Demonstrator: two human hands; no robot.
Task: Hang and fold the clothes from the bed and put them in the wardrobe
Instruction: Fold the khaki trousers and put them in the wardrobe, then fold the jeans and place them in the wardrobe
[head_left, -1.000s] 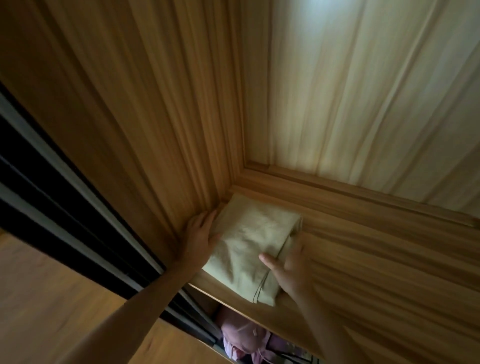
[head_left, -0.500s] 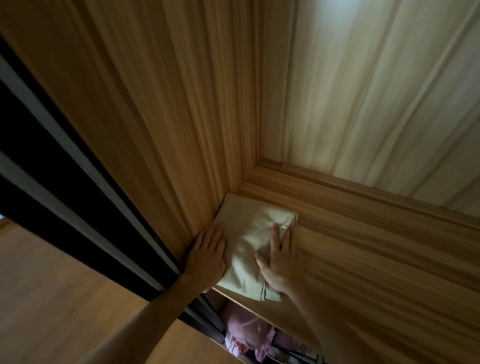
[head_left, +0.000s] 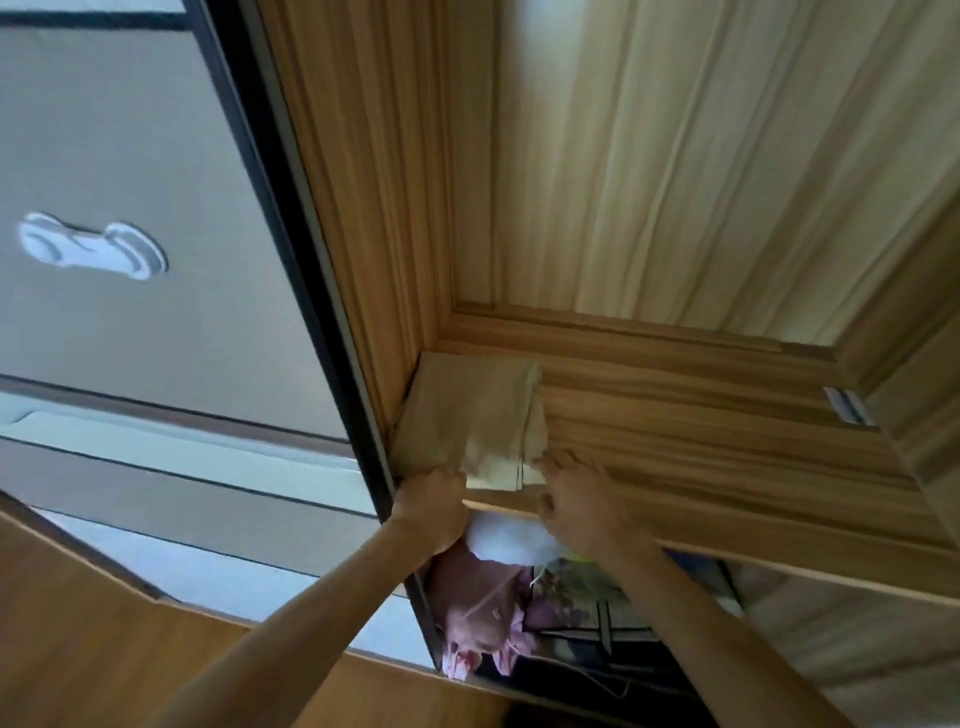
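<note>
A folded beige garment (head_left: 472, 415) lies flat on a wooden wardrobe shelf (head_left: 727, 457), pushed into the back left corner. My left hand (head_left: 431, 506) is curled at the garment's front left edge, fingers closed against the cloth. My right hand (head_left: 574, 499) rests at the front right corner, fingers spread on the shelf edge and touching the fabric. Below the shelf hang a pink garment (head_left: 478, 608) and a patterned one (head_left: 576, 592).
A dark sliding door frame (head_left: 291, 234) runs along the left side of the wardrobe. The grey door panel carries a white handle (head_left: 91, 247). The shelf stretches bare to the right, up to a side panel (head_left: 914, 415). Wooden floor (head_left: 104, 649) lies below.
Both hands have slid back from the top of the beige garment to its front edge. The left hand has curled shut. The view has swung left, showing the door.
</note>
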